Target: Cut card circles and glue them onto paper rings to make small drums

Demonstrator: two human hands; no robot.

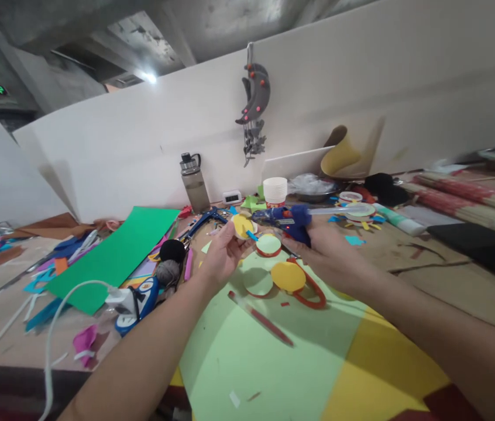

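Note:
My left hand (pixel 221 254) is closed on a small yellow paper disc (pixel 242 225) and holds it up over the table. My right hand (pixel 324 251) grips a blue hot glue gun (pixel 289 219), whose nozzle points left toward the disc. Just below the gun lies a pale green disc with a red rim (pixel 268 245). Nearer to me on the light green sheet (pixel 274 362) lie a yellow disc (pixel 288 276), a pale green disc (pixel 257 282) and a red paper ring (pixel 313 295).
A big green sheet (pixel 116 257), a water bottle (pixel 193 184), stacked white cups (pixel 275 190), balls of yarn (pixel 171 260), a red pen (pixel 263 318), a white cable (pixel 54 327) and paper scraps crowd the table. Rolled sticks (pixel 467 196) lie far right. White boards wall the back.

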